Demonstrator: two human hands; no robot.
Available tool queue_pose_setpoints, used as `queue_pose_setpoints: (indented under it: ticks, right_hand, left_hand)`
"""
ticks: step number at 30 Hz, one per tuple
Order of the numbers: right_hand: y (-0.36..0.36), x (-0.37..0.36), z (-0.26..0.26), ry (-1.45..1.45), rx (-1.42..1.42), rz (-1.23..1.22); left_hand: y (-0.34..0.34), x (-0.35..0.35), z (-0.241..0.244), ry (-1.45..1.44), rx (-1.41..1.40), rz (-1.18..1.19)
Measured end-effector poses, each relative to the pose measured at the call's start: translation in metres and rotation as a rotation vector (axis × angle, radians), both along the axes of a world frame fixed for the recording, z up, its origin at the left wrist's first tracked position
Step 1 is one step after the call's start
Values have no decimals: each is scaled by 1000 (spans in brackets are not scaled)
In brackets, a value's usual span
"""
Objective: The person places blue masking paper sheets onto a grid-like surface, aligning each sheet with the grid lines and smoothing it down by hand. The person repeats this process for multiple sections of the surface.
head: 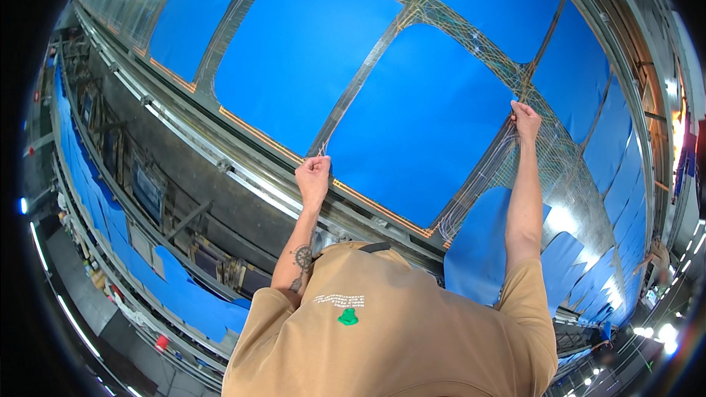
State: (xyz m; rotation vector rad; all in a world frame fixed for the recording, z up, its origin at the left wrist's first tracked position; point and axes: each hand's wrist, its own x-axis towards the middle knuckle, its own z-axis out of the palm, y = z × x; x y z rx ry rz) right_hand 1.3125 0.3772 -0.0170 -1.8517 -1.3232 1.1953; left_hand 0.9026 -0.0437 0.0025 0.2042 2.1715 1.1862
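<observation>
A flat blue sheet [419, 121] with rounded corners lies before me on a long table [353, 99] marked with many coloured lines. My left hand [313, 179] pinches its near left corner, by the table's front edge. At the far right corner, the fingertips of my right hand [527, 120] are closed on the sheet's edge. Between my hands the sheet looks smooth and flat. Orange guide lines [380, 207] run along its near edge. The fingers hide the two corners themselves.
Another blue sheet [287, 55] lies to the left, across a narrow dark gap. Loose blue sheets [480, 231] overlap at the right, under my right arm. A metal rail [220, 162] follows the table's front edge. Another person [657, 256] stands far off at the right.
</observation>
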Motion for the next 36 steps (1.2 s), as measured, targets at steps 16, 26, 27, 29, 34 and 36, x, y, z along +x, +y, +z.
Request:
queue_pose_setpoints:
  ticks: [16, 26, 27, 29, 34, 36]
  right_hand:
    - [2, 6, -1, 37, -7, 2]
    - [4, 8, -4, 48, -18, -1]
    - [3, 8, -4, 52, -13, 2]
    - [2, 7, -3, 58, -3, 5]
    - [1, 4, 1, 31, -19, 9]
    - [1, 3, 2, 36, -24, 10]
  left_hand:
    - [3, -2, 6, 4, -3, 4]
    - [2, -2, -2, 12, -32, 26]
    - [3, -2, 0, 12, -41, 28]
    - [5, -1, 4, 9, -44, 31]
    - [3, 0, 3, 24, -31, 35]
    - [1, -1, 1, 52, -46, 16]
